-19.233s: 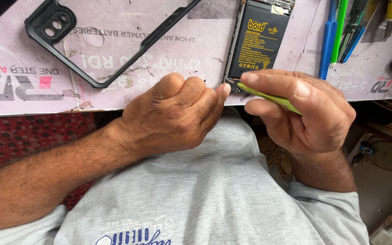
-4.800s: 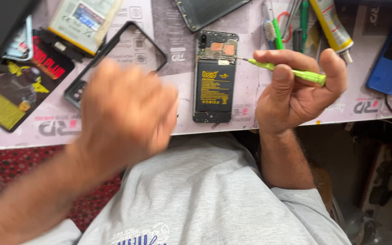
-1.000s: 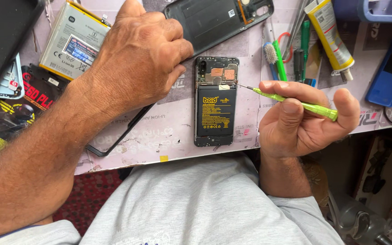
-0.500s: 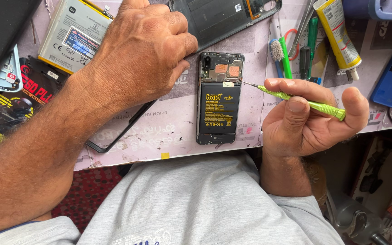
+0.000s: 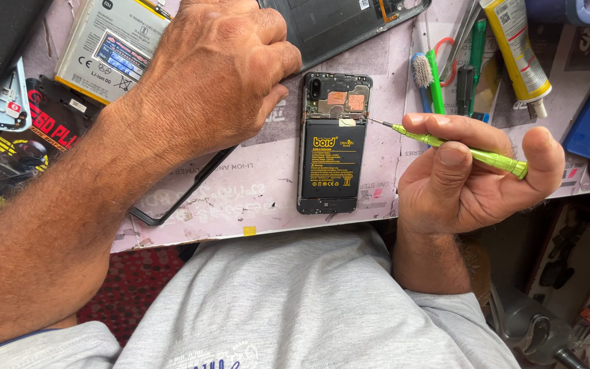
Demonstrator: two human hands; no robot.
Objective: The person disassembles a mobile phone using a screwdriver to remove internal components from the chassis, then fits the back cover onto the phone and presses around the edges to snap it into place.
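Two hands at work over an opened black smartphone with its back cover off [image 5: 330, 140], lying flat near the front edge of the pale pink printed tabletop [image 5: 254, 198], black battery and copper-coloured shields facing up. Right hand [image 5: 469, 174] pinches a slim lime-green precision screwdriver [image 5: 455, 145] between thumb and fingers, metal tip just touching the phone's upper right edge beside the board. Left hand [image 5: 216, 72] curled loosely, palm down, resting on a thin black plastic phone frame [image 5: 179, 198] left of the phone; whether it grips anything I cannot tell. Dark grey rear cover [image 5: 336, 24] lies above the phone, silver loose battery pack [image 5: 107, 48] upper left, yellow glue tube [image 5: 517, 51] and green-handled tools [image 5: 476, 55] upper right. To do it well, judged: keep the driver in line with the screw, press lightly, steady the phone with the free hand so the tip won't slip onto the board.
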